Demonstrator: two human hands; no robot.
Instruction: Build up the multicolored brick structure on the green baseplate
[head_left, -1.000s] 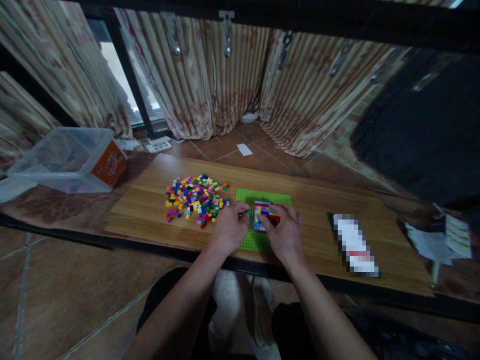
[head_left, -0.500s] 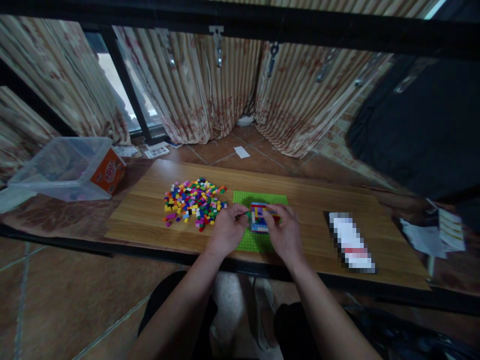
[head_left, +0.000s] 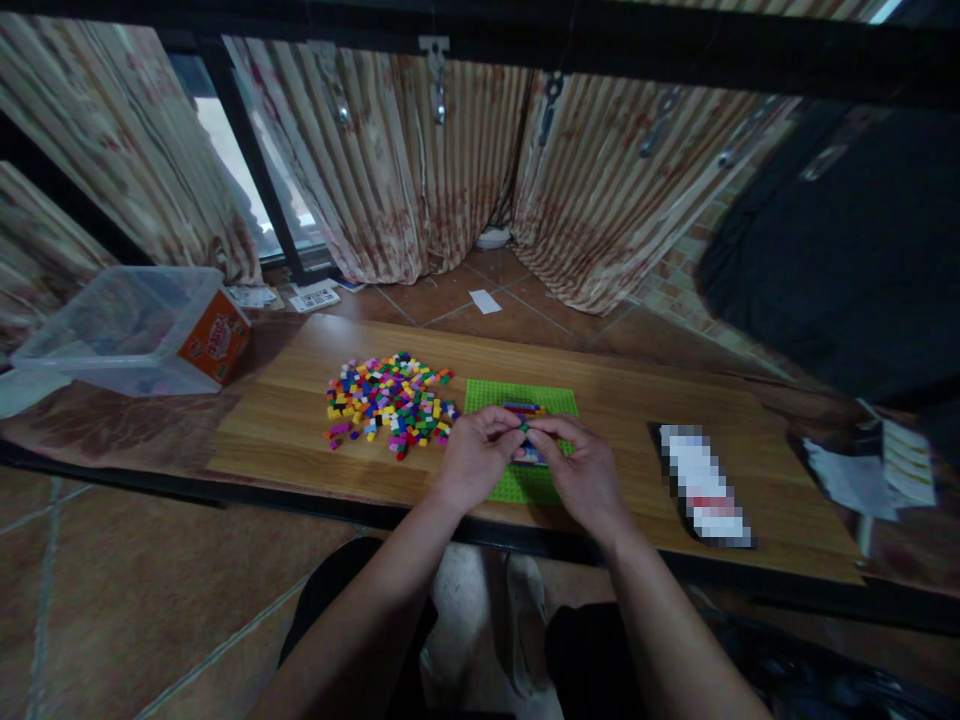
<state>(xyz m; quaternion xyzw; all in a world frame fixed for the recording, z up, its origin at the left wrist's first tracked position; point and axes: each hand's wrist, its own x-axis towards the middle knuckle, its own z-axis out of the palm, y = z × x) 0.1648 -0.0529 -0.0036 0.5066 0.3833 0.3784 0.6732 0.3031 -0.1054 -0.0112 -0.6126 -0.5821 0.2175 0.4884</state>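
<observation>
My left hand [head_left: 478, 455] and my right hand [head_left: 589, 470] meet fingertip to fingertip over a green studded baseplate [head_left: 517, 490]. Both are closed in a pinch at a small green toy brick [head_left: 523, 425], mostly covered by the fingers. Directly beneath them on the baseplate is a low build of multicoloured bricks [head_left: 525, 408]; red, yellow and light blue parts of it show, the rest is behind my hands. To the left of my left hand, a pile of loose toy bricks [head_left: 390, 395] in many colours spreads over the wooden board.
The wooden board [head_left: 285, 440] lies on a low table. A blurred-out phone-like object [head_left: 705, 485] rests to the right. At the far left stands a clear plastic bin [head_left: 127, 340] with an orange label. Papers [head_left: 851, 475] lie at the right end.
My left hand has moved right with the small green brick, and my right hand has come off the build's right side to meet it. The fingertips now join above the build.
</observation>
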